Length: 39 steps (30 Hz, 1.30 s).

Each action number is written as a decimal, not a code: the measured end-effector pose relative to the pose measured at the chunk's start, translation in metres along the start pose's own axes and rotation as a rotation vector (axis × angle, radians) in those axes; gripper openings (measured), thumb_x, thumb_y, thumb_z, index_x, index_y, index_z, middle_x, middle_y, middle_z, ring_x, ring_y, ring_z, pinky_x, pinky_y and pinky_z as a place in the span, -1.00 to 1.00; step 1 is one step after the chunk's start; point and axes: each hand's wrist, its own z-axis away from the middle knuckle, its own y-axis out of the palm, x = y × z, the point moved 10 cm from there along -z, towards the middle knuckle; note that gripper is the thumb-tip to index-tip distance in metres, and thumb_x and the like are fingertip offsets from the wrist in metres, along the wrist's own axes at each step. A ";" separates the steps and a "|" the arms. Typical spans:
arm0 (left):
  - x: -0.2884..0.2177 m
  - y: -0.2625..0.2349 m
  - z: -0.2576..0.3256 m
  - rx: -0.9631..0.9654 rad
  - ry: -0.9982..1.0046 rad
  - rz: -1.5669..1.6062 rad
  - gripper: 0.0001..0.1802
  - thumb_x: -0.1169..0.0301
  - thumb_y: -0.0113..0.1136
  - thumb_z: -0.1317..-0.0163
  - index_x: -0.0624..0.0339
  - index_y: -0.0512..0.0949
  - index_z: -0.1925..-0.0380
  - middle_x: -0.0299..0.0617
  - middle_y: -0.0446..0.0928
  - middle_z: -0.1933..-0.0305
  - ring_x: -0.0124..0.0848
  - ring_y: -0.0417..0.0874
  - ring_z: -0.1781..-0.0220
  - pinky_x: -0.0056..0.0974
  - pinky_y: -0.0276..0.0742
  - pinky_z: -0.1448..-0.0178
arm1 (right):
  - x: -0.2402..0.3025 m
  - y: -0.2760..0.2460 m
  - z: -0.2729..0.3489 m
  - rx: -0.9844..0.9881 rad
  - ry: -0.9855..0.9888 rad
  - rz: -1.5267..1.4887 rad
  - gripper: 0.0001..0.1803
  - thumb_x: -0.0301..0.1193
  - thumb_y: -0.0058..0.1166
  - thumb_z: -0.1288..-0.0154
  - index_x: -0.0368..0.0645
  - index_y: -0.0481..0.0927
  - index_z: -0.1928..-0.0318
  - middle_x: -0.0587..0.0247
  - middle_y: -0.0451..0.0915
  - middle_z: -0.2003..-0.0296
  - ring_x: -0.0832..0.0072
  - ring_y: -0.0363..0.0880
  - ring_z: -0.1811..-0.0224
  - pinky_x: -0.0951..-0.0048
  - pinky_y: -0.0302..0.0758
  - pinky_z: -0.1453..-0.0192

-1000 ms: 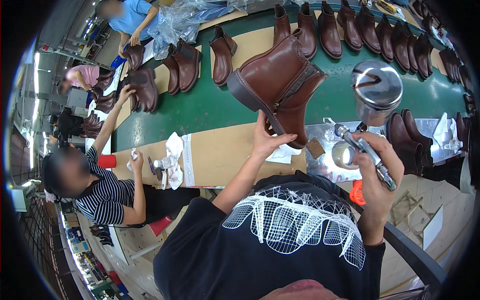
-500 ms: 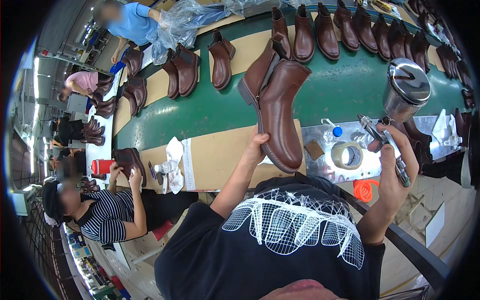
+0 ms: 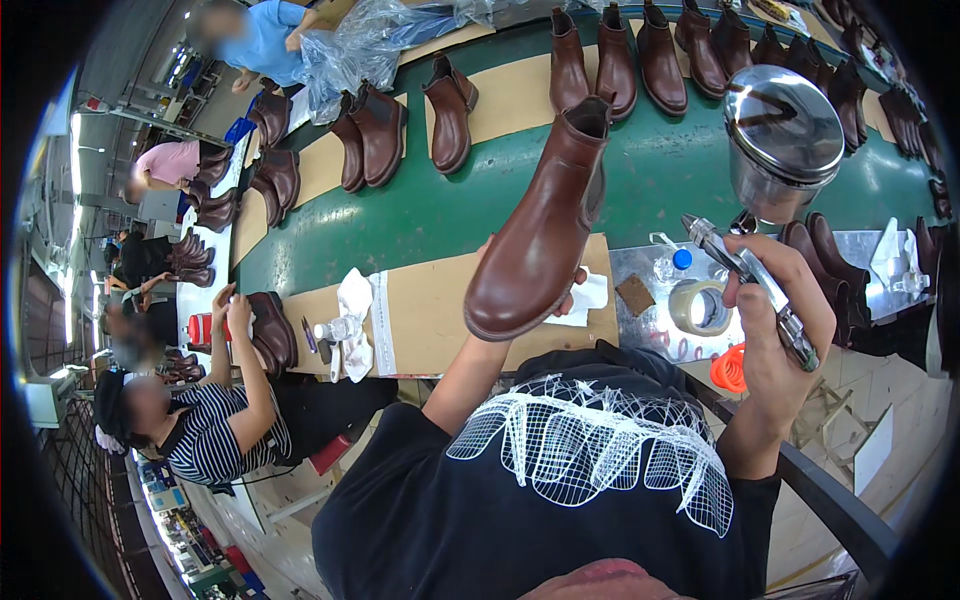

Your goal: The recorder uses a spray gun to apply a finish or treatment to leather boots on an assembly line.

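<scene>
A brown leather ankle boot is held up over the bench, toe pointing toward me and down to the left. My left hand grips it from below; fingertips show at both sides of the boot, which hides the palm. My right hand is wrapped around a metal spray gun with a shiny round cup on top. The gun's nozzle points left toward the boot, some distance apart from it.
Brown cardboard covers part of the green bench. A tape roll, a blue-capped bottle and an orange coiled hose lie near my right hand. Several boots line the far side. A person in stripes sits at left.
The boot has turned in my left hand: its zipped side faced me before, and now the toe and upper do. The spray gun has shifted slightly left.
</scene>
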 end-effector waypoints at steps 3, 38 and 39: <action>-0.007 -0.020 0.003 -0.185 0.124 -0.013 -0.21 -0.13 0.01 -0.36 0.28 0.22 -0.34 0.34 0.45 -0.07 0.21 0.66 0.29 0.03 0.66 0.51 | -0.004 -0.002 0.002 0.004 0.011 0.008 -0.62 -0.21 0.30 -0.24 -0.29 0.69 0.12 0.18 0.72 0.21 0.39 0.61 0.17 0.40 0.41 -0.03; 0.016 0.003 0.009 0.258 -0.279 0.606 -0.06 -0.29 -0.04 -0.26 0.19 0.15 -0.42 0.56 0.36 0.16 0.03 0.48 0.59 -0.25 0.44 0.79 | -0.014 0.018 0.035 0.221 0.030 0.049 -0.68 -0.30 0.35 -0.12 -0.24 0.70 0.17 0.23 0.74 0.24 0.44 0.57 0.32 0.40 0.27 0.07; 0.017 0.002 0.009 0.258 -0.282 0.608 -0.06 -0.29 -0.04 -0.26 0.19 0.15 -0.42 0.56 0.36 0.16 0.03 0.48 0.59 -0.25 0.44 0.79 | -0.017 0.016 0.036 0.201 0.040 0.044 -0.68 -0.30 0.34 -0.13 -0.24 0.70 0.17 0.23 0.73 0.23 0.44 0.56 0.31 0.41 0.28 0.07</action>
